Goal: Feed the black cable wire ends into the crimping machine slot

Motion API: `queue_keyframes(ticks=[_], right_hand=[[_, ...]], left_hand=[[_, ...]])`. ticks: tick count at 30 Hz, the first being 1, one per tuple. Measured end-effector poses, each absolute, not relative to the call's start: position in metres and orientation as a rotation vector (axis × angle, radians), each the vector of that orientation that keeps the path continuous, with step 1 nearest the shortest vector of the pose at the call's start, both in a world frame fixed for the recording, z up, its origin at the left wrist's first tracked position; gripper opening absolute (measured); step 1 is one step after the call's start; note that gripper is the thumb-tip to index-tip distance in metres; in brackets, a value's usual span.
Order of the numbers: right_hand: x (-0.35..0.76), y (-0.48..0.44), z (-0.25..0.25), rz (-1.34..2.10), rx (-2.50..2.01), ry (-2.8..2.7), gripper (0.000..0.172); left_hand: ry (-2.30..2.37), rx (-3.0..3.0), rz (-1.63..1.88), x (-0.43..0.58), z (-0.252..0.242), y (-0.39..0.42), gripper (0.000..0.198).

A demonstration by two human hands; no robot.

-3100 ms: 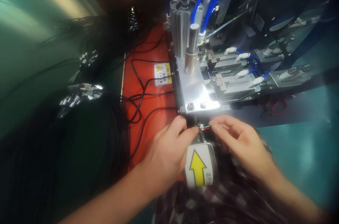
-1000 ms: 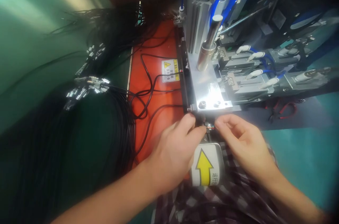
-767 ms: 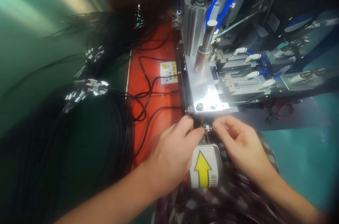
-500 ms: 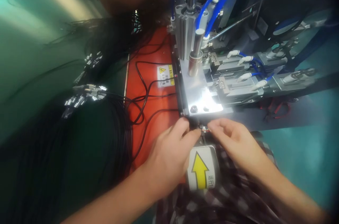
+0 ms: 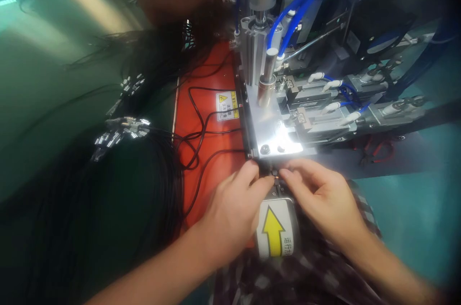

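Note:
At the near end of the machine, my left hand (image 5: 232, 204) is closed, thumb and fingers pressed together by a small dark fixture (image 5: 276, 189). Its fingertips hide whatever they grip. Just to the right, my right hand (image 5: 320, 189) is bent into a pinch, its thumb beside the same fixture. What lies between those fingers is too small to make out. A tiny copper-coloured tip (image 5: 276, 177) shows between the two hands. Directly below sits a white label with a yellow arrow (image 5: 273, 228).
Black cables (image 5: 203, 137) cross the orange surface (image 5: 212, 180) to the machine's metal plate (image 5: 270, 132). A cable bundle with shiny ends (image 5: 122, 132) lies left. Pneumatic cylinders (image 5: 324, 120) with blue hoses stand ahead; red-handled pliers (image 5: 382, 151) lie right. Another person's arm (image 5: 180, 0) is behind.
My right hand has shifted slightly at the fixture, its thumb now lower and further in. The coloured wires seen between the hands before are now mostly out of sight. My left hand stays in place.

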State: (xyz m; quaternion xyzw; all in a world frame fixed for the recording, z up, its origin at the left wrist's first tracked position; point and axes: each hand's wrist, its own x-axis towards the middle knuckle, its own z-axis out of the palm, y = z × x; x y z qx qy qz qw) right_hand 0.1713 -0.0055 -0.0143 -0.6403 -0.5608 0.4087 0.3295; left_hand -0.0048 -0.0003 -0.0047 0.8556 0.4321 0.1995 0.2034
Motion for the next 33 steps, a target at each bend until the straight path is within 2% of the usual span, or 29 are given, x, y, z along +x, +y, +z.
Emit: queue_keyframes(ticks=[12,22,33], right_hand=[[0.1644,-0.0014,-0.0092,1.301,-1.673,-1.192,0.020],[0.1726,-0.0077,-0.0153,1.157,-1.649,-1.338,0.017],[0.1654,-0.0046,-0.0157,1.187,-1.651,-1.350,0.018]], left_hand=[[1.227,2.381,0.567,-0.0029,-0.0027,0.0006,0.027],[1.224,2.394,0.560,-0.0049,-0.0043,-0.0005,0.028],[1.228,2.399,0.579,-0.0039,-0.0034,0.0000,0.027]])
